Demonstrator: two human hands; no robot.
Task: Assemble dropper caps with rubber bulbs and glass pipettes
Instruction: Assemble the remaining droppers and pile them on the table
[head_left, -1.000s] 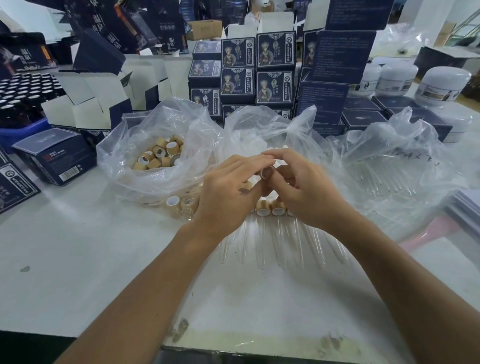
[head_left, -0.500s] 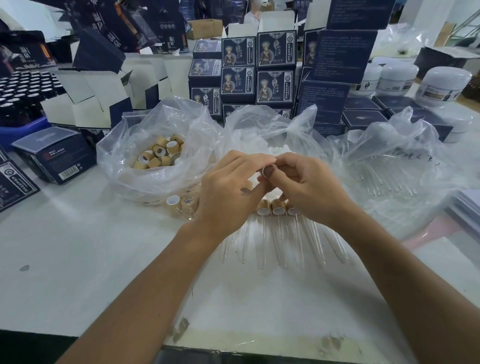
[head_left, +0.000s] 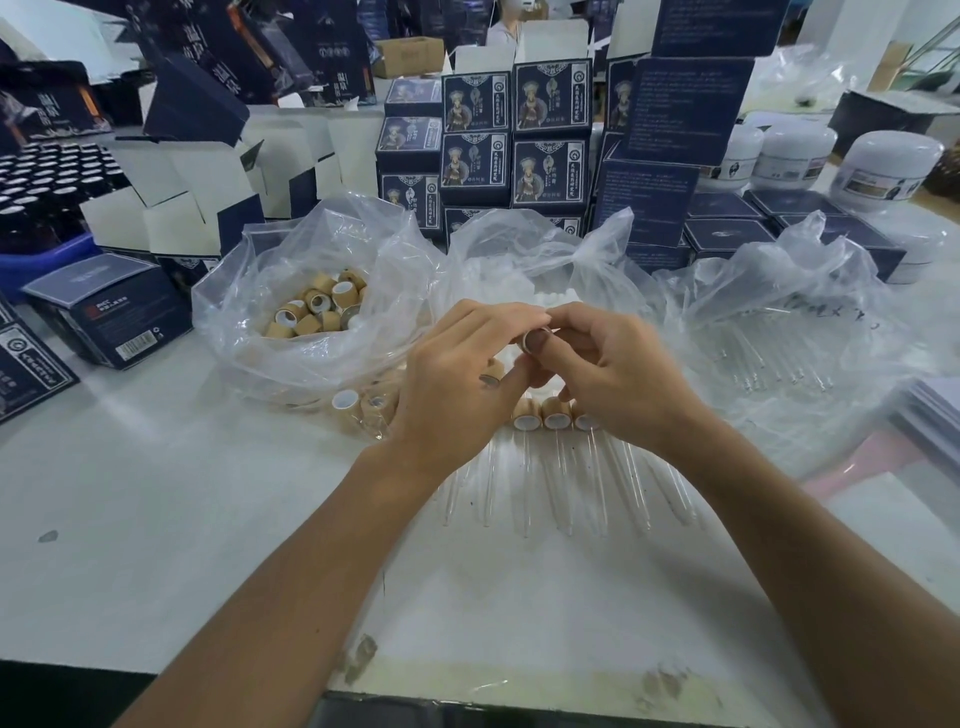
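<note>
Both pinching one small cap (head_left: 531, 343), left hand (head_left: 457, 379) and right hand (head_left: 618, 374) curled round it: light, rigid, probably slippery, best gripped by its sides.

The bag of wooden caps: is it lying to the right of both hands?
No. The bag of wooden caps lies left of the left hand and right hand, which meet at the middle.

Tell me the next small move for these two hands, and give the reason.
Probably press the white bulb fully home in the cap pinched between the left hand and the right hand. Both hands meet on that one cap and no pipette is in either grip yet. Finished droppers lie just below the hands, and loose pipettes wait in the bag on the right.
</note>
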